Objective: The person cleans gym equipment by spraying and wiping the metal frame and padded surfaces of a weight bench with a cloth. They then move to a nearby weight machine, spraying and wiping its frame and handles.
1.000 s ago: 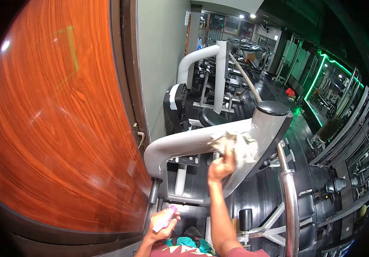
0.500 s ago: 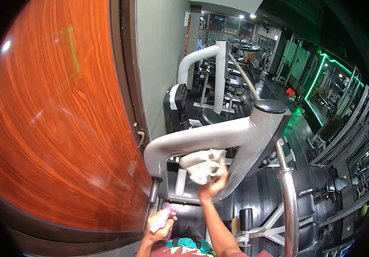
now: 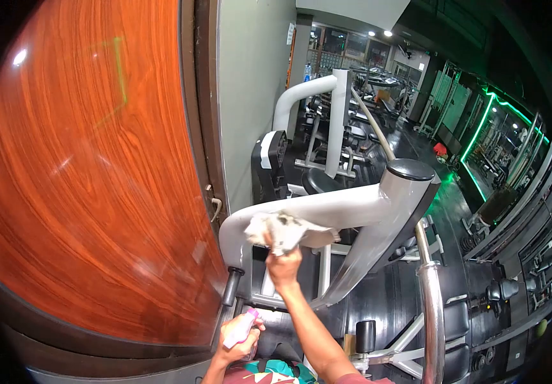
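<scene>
My right hand (image 3: 284,269) grips a crumpled, stained white cloth (image 3: 282,232). The cloth lies against the lower side of a thick light-grey tube (image 3: 314,206) on a gym machine frame, near its left bend, and one end trails to the right. Lower down, my left hand (image 3: 240,336) is wrapped round a spray bottle (image 3: 242,329) with a pink and white head, held close to my body. Most of the bottle's body is hidden by the fingers.
A wood-grain door (image 3: 90,179) with a small metal handle (image 3: 216,208) stands close on the left. A chrome bar (image 3: 431,313) slants down on the right. Black padded seats (image 3: 455,320) and a padded roller (image 3: 365,336) are nearby. More gym machines stand behind.
My right hand has swept left along the tube with the cloth. My left hand keeps the spray bottle in about the same place. The view has shifted slightly.
</scene>
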Demonstrator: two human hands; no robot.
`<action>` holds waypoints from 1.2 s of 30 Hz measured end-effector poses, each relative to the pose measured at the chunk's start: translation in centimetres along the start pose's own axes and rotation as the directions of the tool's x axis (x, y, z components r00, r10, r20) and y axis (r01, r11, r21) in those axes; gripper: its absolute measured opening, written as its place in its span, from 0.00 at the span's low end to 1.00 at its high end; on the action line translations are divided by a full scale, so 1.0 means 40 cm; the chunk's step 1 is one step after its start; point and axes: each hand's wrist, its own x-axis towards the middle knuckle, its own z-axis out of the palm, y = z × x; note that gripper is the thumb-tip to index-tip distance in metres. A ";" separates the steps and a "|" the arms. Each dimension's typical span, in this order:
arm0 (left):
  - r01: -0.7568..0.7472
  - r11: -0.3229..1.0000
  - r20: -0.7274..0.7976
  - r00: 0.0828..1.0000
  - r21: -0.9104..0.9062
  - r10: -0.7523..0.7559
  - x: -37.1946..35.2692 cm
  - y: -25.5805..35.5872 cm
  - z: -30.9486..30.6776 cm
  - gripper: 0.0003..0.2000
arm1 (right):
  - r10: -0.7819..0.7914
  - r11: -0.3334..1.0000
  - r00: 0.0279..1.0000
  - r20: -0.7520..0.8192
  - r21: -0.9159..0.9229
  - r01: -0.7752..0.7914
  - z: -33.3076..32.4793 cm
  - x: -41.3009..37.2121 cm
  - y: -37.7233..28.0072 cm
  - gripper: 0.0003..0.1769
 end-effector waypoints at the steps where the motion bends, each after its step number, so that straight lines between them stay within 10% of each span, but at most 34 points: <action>1: 0.008 1.000 -0.001 1.000 -0.015 -0.008 -0.001 0.001 0.003 0.09 | 0.012 1.000 0.993 0.121 -0.028 -0.009 0.012 -0.023 -0.017 0.26; 5: -0.005 1.000 -0.008 1.000 -0.021 0.005 -0.010 0.004 0.003 0.10 | 0.205 0.931 0.933 0.296 0.234 -0.279 0.011 -0.057 -0.048 0.20; 7: -0.035 0.998 -0.048 0.998 -0.048 0.033 -0.020 -0.010 -0.001 0.10 | 0.549 0.707 0.835 0.039 0.512 -0.488 -0.064 0.009 -0.111 0.18; 9: -0.034 0.998 -0.058 0.998 -0.056 0.031 -0.024 -0.003 -0.003 0.10 | 0.564 0.734 0.818 -0.114 0.523 -0.434 -0.107 0.028 -0.089 0.17; 11: -0.038 0.997 -0.073 0.997 -0.063 0.033 -0.021 -0.001 -0.006 0.10 | 0.465 0.802 0.787 -0.405 0.570 -0.181 -0.169 0.076 -0.096 0.12; 14: -0.051 0.999 -0.077 0.996 0.003 0.051 -0.019 0.005 -0.007 0.09 | -0.068 0.986 0.759 -0.647 0.071 0.149 -0.301 0.187 -0.087 0.14; 23: -0.015 1.000 -0.109 0.994 -0.017 0.013 -0.029 -0.005 -0.014 0.09 | -0.061 0.949 0.991 -0.118 -0.313 0.021 -0.212 0.280 -0.079 0.27; 31: -0.026 1.000 -0.104 0.994 -0.009 0.025 -0.038 -0.015 -0.003 0.11 | -0.221 0.973 0.945 0.242 0.116 0.198 0.068 0.083 -0.123 0.27; 33: -0.023 0.999 -0.105 0.994 -0.028 0.020 -0.044 -0.018 0.003 0.11 | -0.178 0.973 0.901 0.396 0.208 0.100 0.081 0.034 -0.129 0.26; 36: -0.015 0.999 -0.110 0.994 -0.044 0.010 -0.058 -0.015 0.005 0.11 | 0.224 0.773 0.836 0.501 0.430 -0.465 0.125 -0.073 -0.072 0.23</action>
